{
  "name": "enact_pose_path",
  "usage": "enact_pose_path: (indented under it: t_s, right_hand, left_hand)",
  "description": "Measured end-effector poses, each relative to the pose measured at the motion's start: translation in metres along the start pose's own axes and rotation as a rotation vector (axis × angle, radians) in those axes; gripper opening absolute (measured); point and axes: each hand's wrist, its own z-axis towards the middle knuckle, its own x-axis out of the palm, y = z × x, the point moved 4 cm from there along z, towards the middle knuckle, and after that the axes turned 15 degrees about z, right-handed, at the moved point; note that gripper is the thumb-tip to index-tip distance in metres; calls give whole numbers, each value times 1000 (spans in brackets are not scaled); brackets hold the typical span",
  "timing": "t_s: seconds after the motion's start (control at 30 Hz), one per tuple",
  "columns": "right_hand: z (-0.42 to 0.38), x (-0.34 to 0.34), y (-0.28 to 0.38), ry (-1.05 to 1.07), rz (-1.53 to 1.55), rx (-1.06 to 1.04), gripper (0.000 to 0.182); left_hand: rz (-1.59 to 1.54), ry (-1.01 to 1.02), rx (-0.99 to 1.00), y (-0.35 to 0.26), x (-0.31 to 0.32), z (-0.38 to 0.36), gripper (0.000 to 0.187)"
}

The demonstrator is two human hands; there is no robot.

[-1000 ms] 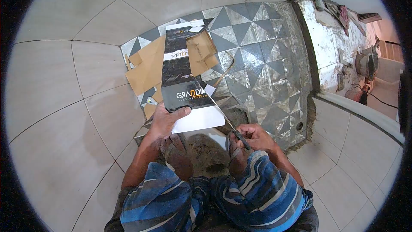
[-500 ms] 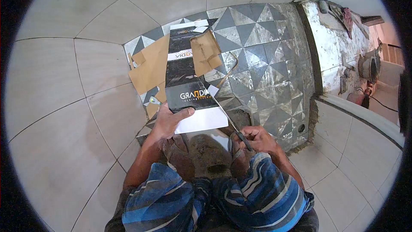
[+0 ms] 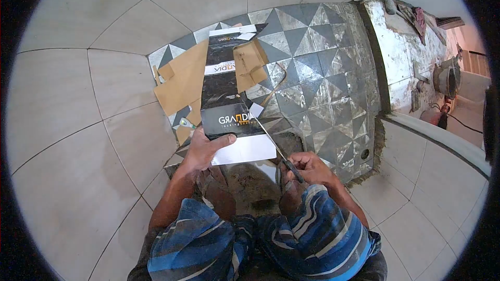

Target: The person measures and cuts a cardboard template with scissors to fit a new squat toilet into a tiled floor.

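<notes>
My left hand (image 3: 204, 148) is closed on the near left edge of an unfolded black cardboard box (image 3: 224, 91) printed "GRANDIA locking system", thumb on top by its white end flap. My right hand (image 3: 311, 168) grips the dark handle of a long thin metal tool (image 3: 274, 141). The tool's shaft slants up and left, its far end at the box's right edge beside a small white flap (image 3: 255, 110). Brown inner sides of the cardboard (image 3: 180, 84) fan out to the left.
Patterned grey and white floor tiles (image 3: 312, 67) spread ahead, with a round drain hole (image 3: 365, 153) at right. Beige wall tiles (image 3: 52, 88) rise on the left. Past a raised sill (image 3: 437, 143) stands a bucket (image 3: 448, 79). A thin bent strip (image 3: 276, 87) lies right of the box.
The cardboard's near end and white flap have shifted slightly down toward me. Both hands keep their holds, and the tool stays at the box's right edge.
</notes>
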Motion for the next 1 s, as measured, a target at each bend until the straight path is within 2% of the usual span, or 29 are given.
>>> enact_pose_path:
  t_s: [0.37,0.47,0.57,0.63,0.73,0.8,0.87,1.0]
  right_hand:
    - [2,-1,1,-4,-6,-53,18]
    - [0,0,3,-25,38,17,18]
    - [0,-7,-4,-44,-110,-2,16]
    - [1,-1,0,-30,25,-21,13]
    - [0,4,8,-29,36,2,12]
    - [-1,5,6,-42,38,26,12]
    - [-1,4,4,-57,39,50,13]
    - [5,4,3,-17,-15,-46,16]
  left_hand:
    - [-28,-5,39,1,2,0,42]
    - [-24,-9,45,1,2,-1,42]
    - [-32,-9,53,0,2,-2,43]
    - [-30,-10,52,-2,3,-3,43]
    - [-74,0,70,-7,5,-4,38]
    - [-43,13,35,-2,3,-3,47]
    - [-46,9,40,-1,4,-3,46]
    - [-74,18,24,-5,6,-5,44]
